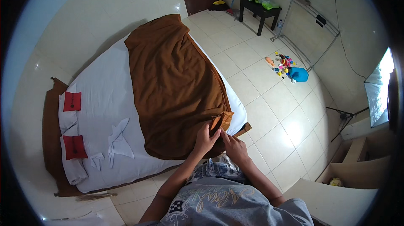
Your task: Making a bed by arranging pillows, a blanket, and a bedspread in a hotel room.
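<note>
A small orange-brown fabric item, perhaps a pouch, is held between both hands above the bed's near right corner. My left hand grips its left lower side with thumb and fingers. My right hand pinches its lower edge, fingertips close to the left thumb. Beneath and beyond it, a rumpled brown blanket covers the foot half of the bed. White bedding shows on the rest, with a white folded towel and a smaller white cloth lying on it.
Two red cushions rest by the wooden headboard. Toys and a blue container lie on the tiled floor. A black side table, metal rack and light stand stand by the wall. An open shelf unit is at lower right.
</note>
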